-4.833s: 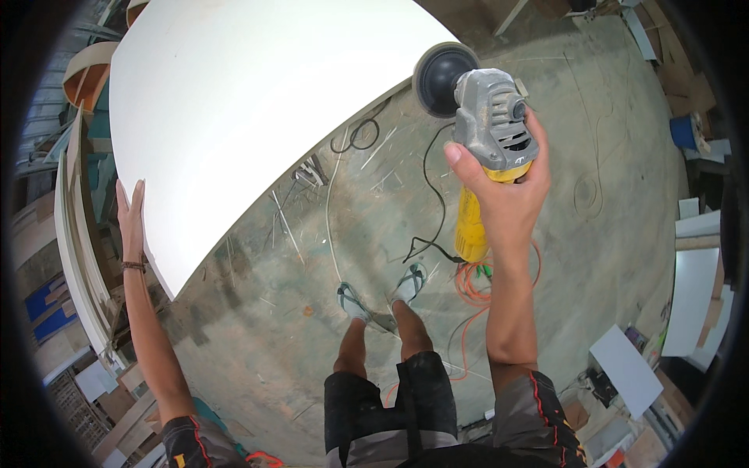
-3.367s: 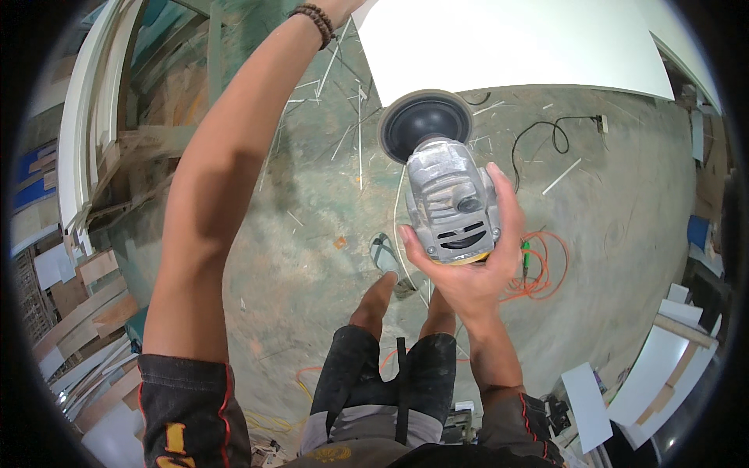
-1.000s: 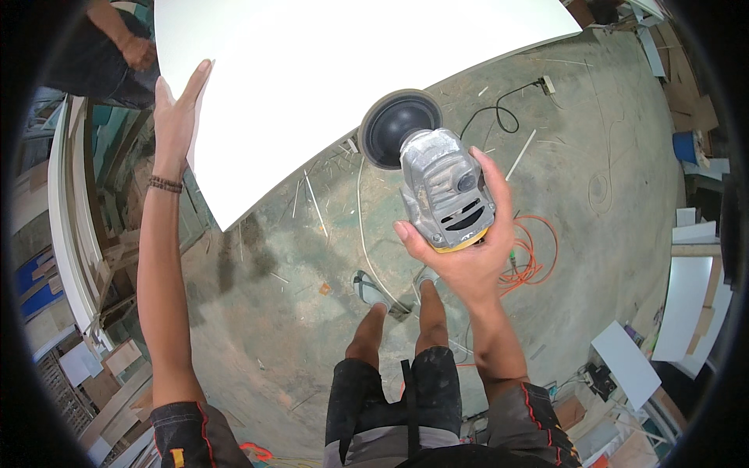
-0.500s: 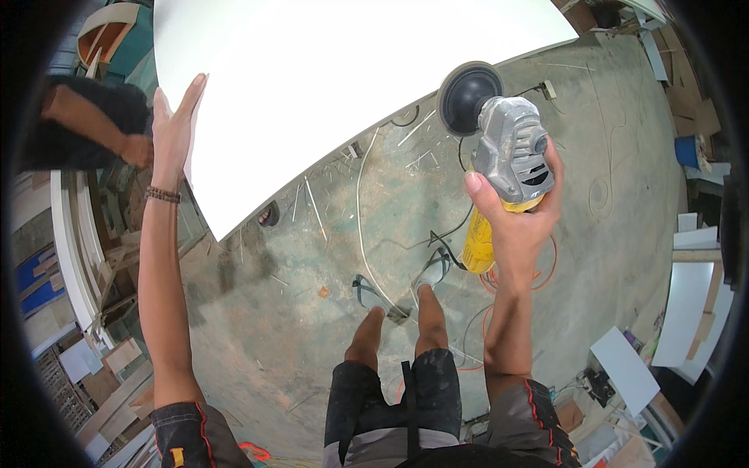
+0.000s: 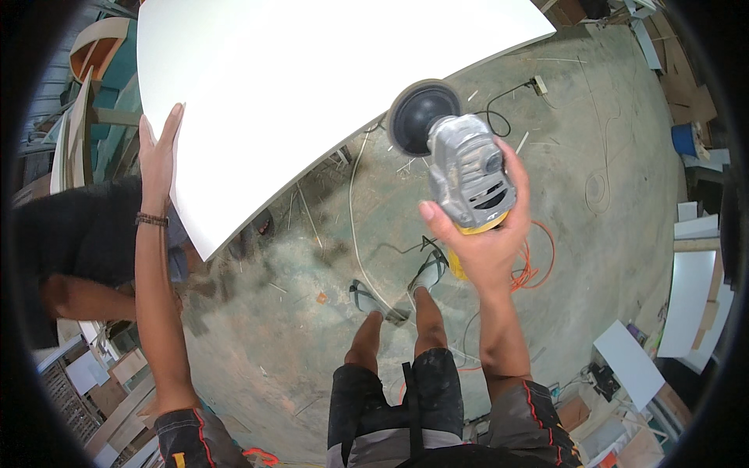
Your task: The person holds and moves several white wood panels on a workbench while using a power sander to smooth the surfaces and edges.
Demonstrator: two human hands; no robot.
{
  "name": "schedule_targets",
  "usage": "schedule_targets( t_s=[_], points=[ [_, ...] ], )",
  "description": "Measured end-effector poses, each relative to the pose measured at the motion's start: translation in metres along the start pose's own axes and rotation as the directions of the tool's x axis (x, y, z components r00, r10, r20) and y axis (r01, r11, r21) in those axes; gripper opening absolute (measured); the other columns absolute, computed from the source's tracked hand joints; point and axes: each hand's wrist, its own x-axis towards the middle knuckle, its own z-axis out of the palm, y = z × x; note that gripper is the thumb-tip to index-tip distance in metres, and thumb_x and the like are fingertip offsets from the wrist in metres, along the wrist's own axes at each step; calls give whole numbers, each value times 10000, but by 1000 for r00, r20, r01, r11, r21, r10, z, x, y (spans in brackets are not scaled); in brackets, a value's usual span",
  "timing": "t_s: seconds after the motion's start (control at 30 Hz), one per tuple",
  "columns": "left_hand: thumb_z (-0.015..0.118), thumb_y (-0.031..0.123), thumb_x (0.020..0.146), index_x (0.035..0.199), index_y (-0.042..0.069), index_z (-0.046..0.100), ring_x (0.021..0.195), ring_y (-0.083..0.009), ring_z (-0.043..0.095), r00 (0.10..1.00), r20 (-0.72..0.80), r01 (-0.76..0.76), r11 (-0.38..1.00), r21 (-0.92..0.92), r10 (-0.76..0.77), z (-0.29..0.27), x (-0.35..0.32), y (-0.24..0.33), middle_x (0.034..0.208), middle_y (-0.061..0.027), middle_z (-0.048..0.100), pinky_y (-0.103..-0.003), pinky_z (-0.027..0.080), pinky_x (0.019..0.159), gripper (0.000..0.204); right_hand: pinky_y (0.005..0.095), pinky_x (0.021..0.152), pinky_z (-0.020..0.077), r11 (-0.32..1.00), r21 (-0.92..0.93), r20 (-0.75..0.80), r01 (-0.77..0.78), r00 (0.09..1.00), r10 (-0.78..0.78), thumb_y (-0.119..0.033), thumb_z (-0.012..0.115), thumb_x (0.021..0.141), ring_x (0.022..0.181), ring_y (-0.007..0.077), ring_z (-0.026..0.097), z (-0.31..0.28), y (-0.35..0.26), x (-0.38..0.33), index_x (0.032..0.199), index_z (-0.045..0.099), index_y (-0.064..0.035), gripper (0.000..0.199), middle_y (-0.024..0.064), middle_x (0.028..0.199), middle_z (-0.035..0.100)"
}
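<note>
A large white panel point(image 5: 312, 93) spans the upper middle, its long edge slanting from lower left to upper right. My left hand point(image 5: 160, 152) grips its left edge, one digit over the top face and the rest beside the edge, partly hidden. In my right hand point(image 5: 488, 242) is a yellow and grey angle grinder point(image 5: 470, 168), held round its body below the grey head. Its round black disc point(image 5: 425, 117) is tilted toward the panel's long edge and overlaps it in view. Whether the disc touches the panel or spins, I cannot tell.
A co-worker in dark clothes point(image 5: 86, 234) stands close at the left, beyond my left forearm. Thin offcut strips point(image 5: 310, 214), a pale cable point(image 5: 355, 203) and a coiled orange cord point(image 5: 529, 269) lie on the floor. Boards point(image 5: 690, 304) lean at the right; a blue bucket point(image 5: 686, 144) stands there.
My right hand has brought the angle grinder leftward and slightly down, closer over the panel's edge. The panel and my left hand sit a little lower and further left. The co-worker has moved nearer.
</note>
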Motion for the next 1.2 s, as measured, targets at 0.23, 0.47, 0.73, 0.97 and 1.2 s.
schedule_targets(
  t_s=[0.23, 0.47, 0.73, 0.97, 1.2],
  points=[
    [654, 570, 962, 1594, -80, 169, 1091, -279, 692, 1000, -1, -27, 994, 108, 27, -11, 12, -23, 1320, -297, 572, -341, 584, 891, 1028, 366, 999, 514, 982, 102, -113, -158, 979, 169, -188, 952, 706, 1171, 229, 618, -27, 14, 34, 1435, 466, 46, 907, 151, 1283, 593],
    [628, 625, 948, 1598, -47, 197, 1115, -324, 680, 999, -47, 25, 984, 176, -17, 4, -2, 0, 1348, -327, 544, -451, 573, 951, 1030, 354, 982, 531, 994, 69, -72, -90, 993, 95, -179, 957, 697, 1141, 236, 642, -44, 23, 45, 1445, 464, 47, 925, 157, 1286, 609],
    [602, 662, 940, 1608, -7, 241, 1222, -349, 623, 996, -77, 58, 980, 191, -44, 0, -1, -5, 1433, -316, 503, -486, 517, 1018, 1012, 369, 917, 586, 992, -32, 117, 120, 986, -115, -208, 957, 672, 1122, 276, 699, -31, 14, 30, 1466, 476, 0, 951, 185, 1269, 653],
    [600, 679, 929, 1634, 50, 229, 1289, -362, 573, 995, -84, 76, 973, 218, -58, 1, -4, 3, 1495, -287, 473, -506, 461, 1083, 1015, 385, 1038, 493, 999, -18, 100, 45, 994, -43, -201, 952, 686, 1219, 255, 599, -41, 19, 36, 1477, 442, 22, 967, 168, 1337, 571],
    [624, 666, 924, 1633, 38, 226, 1317, -349, 550, 995, -100, 53, 971, 231, -31, -5, -2, -6, 1507, -283, 463, -503, 448, 1094, 1027, 364, 1005, 513, 995, 71, -73, -73, 994, 78, -214, 960, 696, 1183, 248, 619, -64, 41, 72, 1446, 473, 20, 925, 163, 1306, 588]
  ],
)
